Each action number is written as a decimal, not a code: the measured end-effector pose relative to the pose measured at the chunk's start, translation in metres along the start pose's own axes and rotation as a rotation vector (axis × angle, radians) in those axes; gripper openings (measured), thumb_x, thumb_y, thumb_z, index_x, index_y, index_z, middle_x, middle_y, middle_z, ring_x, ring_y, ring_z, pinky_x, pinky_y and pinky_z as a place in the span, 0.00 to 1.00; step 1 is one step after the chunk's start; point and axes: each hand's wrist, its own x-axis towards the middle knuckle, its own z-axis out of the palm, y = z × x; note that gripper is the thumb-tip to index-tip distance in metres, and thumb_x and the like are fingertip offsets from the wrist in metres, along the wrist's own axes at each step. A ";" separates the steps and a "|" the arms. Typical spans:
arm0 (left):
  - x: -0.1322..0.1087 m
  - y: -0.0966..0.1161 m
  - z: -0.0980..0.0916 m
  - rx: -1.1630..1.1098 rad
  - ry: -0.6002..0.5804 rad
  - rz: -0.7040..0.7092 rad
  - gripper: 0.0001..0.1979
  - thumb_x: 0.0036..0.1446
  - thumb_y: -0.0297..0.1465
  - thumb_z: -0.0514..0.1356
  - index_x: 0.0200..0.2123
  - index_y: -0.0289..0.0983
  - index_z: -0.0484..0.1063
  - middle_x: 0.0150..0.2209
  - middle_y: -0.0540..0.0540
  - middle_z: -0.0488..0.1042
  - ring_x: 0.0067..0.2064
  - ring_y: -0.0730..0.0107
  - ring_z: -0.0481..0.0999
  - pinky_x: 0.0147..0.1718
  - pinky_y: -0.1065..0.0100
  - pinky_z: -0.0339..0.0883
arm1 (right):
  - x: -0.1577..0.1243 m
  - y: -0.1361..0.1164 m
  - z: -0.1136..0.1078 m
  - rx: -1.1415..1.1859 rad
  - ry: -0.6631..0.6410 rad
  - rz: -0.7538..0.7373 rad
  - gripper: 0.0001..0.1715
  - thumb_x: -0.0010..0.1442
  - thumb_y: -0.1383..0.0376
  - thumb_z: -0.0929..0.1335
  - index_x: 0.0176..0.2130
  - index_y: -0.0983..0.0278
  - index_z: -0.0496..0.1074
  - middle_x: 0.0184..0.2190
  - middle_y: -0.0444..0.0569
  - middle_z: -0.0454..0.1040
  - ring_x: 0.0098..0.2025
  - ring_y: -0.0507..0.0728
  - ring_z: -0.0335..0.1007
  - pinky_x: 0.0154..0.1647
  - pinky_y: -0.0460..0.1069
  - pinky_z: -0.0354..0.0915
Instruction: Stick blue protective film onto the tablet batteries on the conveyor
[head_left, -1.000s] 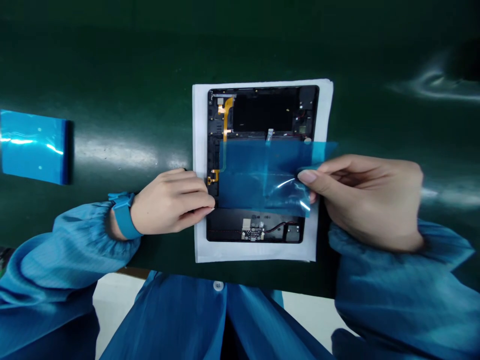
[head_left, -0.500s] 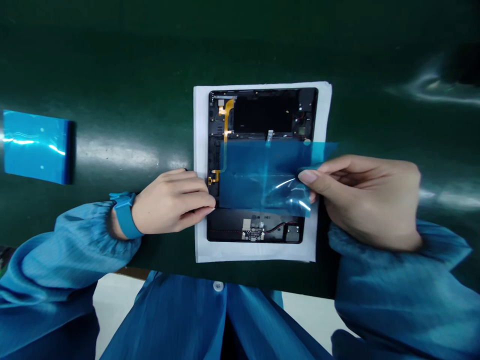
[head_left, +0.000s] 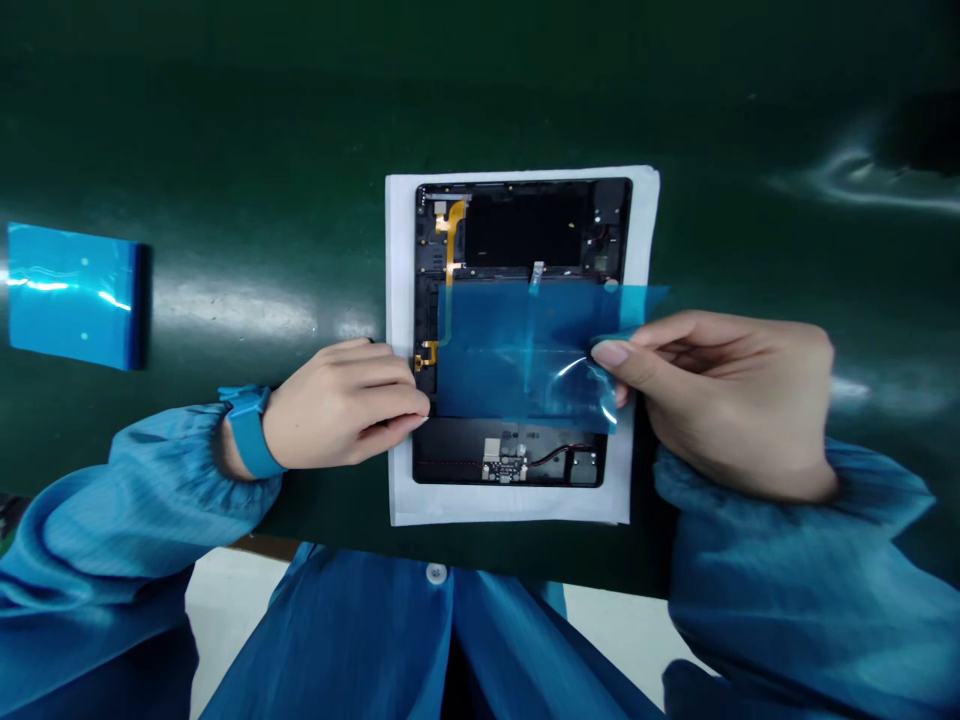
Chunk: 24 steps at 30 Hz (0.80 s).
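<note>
An opened tablet lies with its inner parts showing: a black board area, an orange flat cable and a small circuit board. A clear blue film sheet covers its middle, and the film's right end sticks out past the casing. My right hand pinches that right end between thumb and fingers, with the corner slightly lifted and curved. At the left edge of the tablet, my left hand is closed, its fingertips gripping the casing's side. What lies under those fingers is hidden.
White paper sheets lie under the tablet on the dark green table. To the far left sits a stack of blue film sheets. A crumpled shiny clear piece lies at the far right.
My right hand and the film's right end have shifted very slightly left. My left hand stays at the tablet's edge.
</note>
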 end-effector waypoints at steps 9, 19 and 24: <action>0.000 0.000 0.000 0.001 0.001 -0.002 0.07 0.68 0.29 0.58 0.37 0.37 0.75 0.35 0.48 0.79 0.36 0.70 0.76 0.34 0.67 0.68 | 0.000 -0.005 0.001 0.007 -0.010 0.022 0.06 0.53 0.64 0.79 0.30 0.61 0.80 0.20 0.40 0.76 0.19 0.47 0.70 0.20 0.42 0.70; -0.001 0.000 0.001 -0.008 0.018 0.007 0.06 0.67 0.28 0.58 0.37 0.36 0.75 0.35 0.48 0.79 0.36 0.69 0.76 0.34 0.66 0.68 | 0.000 -0.001 0.001 -0.016 0.004 0.078 0.07 0.52 0.61 0.79 0.31 0.60 0.82 0.19 0.41 0.75 0.18 0.49 0.69 0.21 0.44 0.69; -0.002 0.001 0.001 -0.012 0.021 -0.005 0.06 0.67 0.29 0.58 0.38 0.37 0.75 0.35 0.48 0.78 0.36 0.69 0.76 0.34 0.66 0.67 | 0.000 0.001 0.000 -0.008 -0.023 0.110 0.10 0.52 0.58 0.80 0.32 0.60 0.82 0.19 0.42 0.76 0.19 0.50 0.69 0.23 0.45 0.69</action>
